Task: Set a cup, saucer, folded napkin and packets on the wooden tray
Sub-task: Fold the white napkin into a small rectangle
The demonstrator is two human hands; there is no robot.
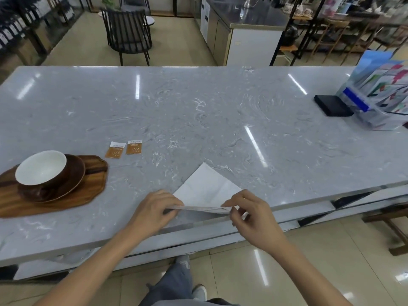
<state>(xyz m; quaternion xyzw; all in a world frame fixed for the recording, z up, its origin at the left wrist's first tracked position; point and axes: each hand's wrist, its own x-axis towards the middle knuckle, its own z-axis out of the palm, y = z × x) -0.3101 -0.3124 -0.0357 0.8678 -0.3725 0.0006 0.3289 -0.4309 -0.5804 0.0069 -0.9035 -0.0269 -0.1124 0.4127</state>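
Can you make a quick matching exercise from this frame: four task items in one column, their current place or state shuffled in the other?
Items:
1. cup
2. saucer
3. napkin
4. packets

Places or states:
A. flat on the marble table, beyond the tray
B. directly on the wooden tray
C. pinched at its near edge by left hand and right hand
D. on the saucer

Pairs: 1-D, 2-B, 3-C, 4-A

Both forearms reach forward, left hand and right hand pinching with fingertips, palms down.
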